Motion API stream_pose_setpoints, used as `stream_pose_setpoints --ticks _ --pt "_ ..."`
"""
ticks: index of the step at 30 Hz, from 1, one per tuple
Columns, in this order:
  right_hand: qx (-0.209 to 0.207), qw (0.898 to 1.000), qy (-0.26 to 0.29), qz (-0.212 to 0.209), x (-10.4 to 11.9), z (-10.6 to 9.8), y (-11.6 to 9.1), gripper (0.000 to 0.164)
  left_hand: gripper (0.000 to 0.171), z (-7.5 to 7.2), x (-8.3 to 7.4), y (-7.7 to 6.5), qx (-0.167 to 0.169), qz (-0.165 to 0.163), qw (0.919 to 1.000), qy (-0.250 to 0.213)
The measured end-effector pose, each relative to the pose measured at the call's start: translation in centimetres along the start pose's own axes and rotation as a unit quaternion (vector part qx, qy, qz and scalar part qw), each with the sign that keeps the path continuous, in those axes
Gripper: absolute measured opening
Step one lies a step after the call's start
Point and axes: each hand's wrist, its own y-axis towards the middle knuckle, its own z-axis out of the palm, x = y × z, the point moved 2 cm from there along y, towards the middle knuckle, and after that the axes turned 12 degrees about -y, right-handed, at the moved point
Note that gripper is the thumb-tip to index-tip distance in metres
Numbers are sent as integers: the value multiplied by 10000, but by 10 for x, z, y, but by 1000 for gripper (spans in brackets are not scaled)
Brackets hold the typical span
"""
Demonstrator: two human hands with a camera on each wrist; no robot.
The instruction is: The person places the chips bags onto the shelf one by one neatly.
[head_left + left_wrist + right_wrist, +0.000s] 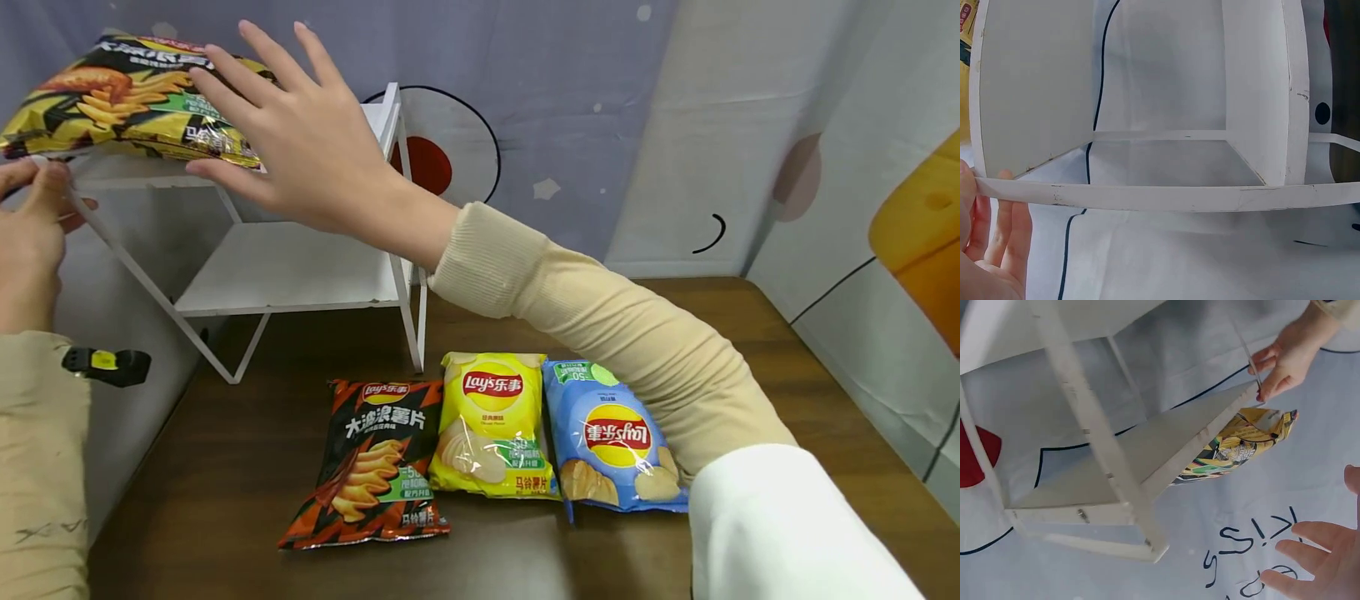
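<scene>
A yellow-and-black bag of chips (112, 104) lies on the top board of a white two-tier shelf (288, 267) in the head view. My left hand (30, 250) grips the shelf's upper left corner, thumb and fingers around the white frame, as the left wrist view also shows on the frame bar (1166, 197). Over the bag's right end in the head view is my right hand (311, 137), fingers straight and spread. The right wrist view shows this hand (1329, 556) apart from the bag (1235, 447) and holding nothing.
On the brown table (510, 558) lie a red-and-black chip bag (378, 458), a yellow one (491, 425) and a blue one (615, 437), side by side in front of the shelf. A printed curtain (555, 125) hangs behind.
</scene>
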Motion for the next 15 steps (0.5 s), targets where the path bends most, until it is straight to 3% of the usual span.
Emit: stream_pose_setpoints --ticks 4,15 --pt "-379 9991 104 -169 -7 -1 -21 67 47 -2 -1 -2 -62 96 9999 78" --pt "-1575 9865 316 -305 -33 10 -89 61 50 2 -7 -13 30 -19 10000 82"
